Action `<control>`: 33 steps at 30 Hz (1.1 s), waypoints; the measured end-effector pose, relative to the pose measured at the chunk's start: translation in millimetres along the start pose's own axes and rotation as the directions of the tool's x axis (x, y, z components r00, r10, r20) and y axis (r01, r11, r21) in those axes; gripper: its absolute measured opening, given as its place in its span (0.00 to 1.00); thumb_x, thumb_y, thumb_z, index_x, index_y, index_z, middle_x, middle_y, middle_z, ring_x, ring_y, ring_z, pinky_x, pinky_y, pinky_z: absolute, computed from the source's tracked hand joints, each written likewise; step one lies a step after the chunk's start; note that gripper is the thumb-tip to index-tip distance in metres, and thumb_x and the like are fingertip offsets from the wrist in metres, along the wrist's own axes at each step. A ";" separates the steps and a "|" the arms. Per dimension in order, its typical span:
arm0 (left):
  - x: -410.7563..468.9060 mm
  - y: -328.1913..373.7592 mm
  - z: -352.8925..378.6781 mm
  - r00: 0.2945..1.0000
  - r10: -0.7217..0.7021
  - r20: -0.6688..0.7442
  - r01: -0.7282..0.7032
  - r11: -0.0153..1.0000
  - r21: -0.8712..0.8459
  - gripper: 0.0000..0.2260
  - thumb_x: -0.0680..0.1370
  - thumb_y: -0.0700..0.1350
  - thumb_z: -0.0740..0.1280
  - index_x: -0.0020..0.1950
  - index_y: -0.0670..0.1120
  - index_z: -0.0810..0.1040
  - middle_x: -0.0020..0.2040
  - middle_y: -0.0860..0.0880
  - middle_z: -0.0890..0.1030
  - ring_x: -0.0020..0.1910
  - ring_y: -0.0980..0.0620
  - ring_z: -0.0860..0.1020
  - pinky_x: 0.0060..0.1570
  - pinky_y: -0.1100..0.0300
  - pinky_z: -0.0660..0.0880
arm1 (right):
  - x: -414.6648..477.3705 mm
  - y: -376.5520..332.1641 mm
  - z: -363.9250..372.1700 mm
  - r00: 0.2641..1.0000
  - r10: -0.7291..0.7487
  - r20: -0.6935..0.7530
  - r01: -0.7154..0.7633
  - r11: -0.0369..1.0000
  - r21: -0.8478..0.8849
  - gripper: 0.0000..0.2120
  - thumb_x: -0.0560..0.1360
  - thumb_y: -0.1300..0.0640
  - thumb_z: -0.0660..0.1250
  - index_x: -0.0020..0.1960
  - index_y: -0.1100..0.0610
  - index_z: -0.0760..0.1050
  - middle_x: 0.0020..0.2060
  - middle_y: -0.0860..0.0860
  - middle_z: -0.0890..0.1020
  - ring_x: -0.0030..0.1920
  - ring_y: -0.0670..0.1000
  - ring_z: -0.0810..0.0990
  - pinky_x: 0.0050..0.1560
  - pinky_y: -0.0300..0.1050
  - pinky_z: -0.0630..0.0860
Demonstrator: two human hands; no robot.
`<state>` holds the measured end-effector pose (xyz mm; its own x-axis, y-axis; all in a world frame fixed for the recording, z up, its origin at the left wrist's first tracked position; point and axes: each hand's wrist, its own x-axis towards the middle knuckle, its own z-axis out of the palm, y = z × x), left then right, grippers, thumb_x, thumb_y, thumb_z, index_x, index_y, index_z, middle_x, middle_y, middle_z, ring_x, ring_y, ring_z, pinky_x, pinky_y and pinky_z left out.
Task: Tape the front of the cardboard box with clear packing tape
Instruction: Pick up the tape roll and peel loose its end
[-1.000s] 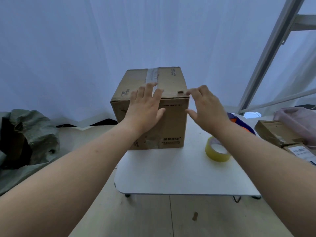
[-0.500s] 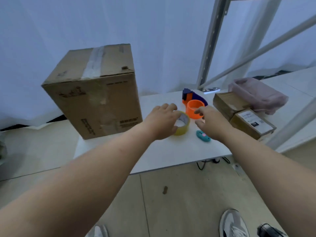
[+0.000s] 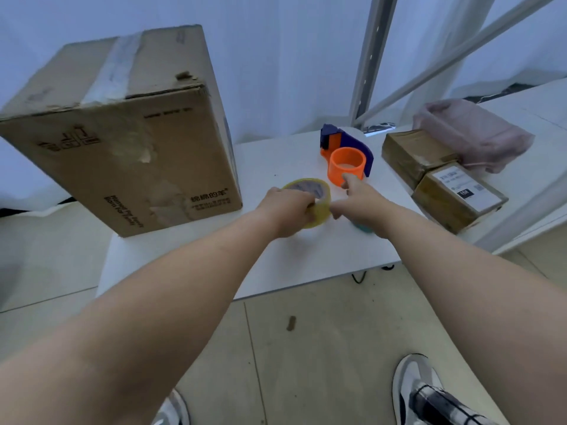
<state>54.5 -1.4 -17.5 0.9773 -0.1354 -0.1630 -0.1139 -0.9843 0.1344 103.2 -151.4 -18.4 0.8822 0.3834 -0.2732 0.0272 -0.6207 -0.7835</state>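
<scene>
A large cardboard box (image 3: 129,142) stands on the left of the low white table (image 3: 306,253), with an old tape strip across its top. Just right of it lies a yellowish roll of clear packing tape (image 3: 310,194). My left hand (image 3: 287,211) grips the roll's near rim. My right hand (image 3: 362,199) hovers beside the roll with its fingers spread, its index finger reaching toward the orange and blue tape dispenser (image 3: 346,156).
A small teal object (image 3: 363,229) peeks out under my right wrist. Two small brown parcels (image 3: 435,176) and a pink bag (image 3: 472,133) lie at the right. A metal frame (image 3: 371,56) rises behind the table. My shoes (image 3: 420,391) stand on the floor below.
My hands left the box and dropped to the tape roll. The left hand has closed on it, and the view swung right and down.
</scene>
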 end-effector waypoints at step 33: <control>-99.9 37.0 -75.1 0.974 -0.221 0.057 0.179 0.582 -0.793 0.25 0.77 0.53 0.66 0.71 0.54 0.62 0.65 0.46 0.74 0.57 0.44 0.74 0.50 0.53 0.71 | -95.5 -69.2 -5.8 0.856 -0.453 -0.249 0.345 0.859 -0.379 0.06 0.76 0.57 0.64 0.51 0.56 0.78 0.43 0.49 0.80 0.43 0.48 0.78 0.43 0.39 0.74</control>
<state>-33.9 -15.8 77.2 0.9665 0.0790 -0.2443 0.2499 -0.5075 0.8246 19.9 -149.0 65.2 0.8599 0.4389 0.2606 0.5053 -0.6600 -0.5559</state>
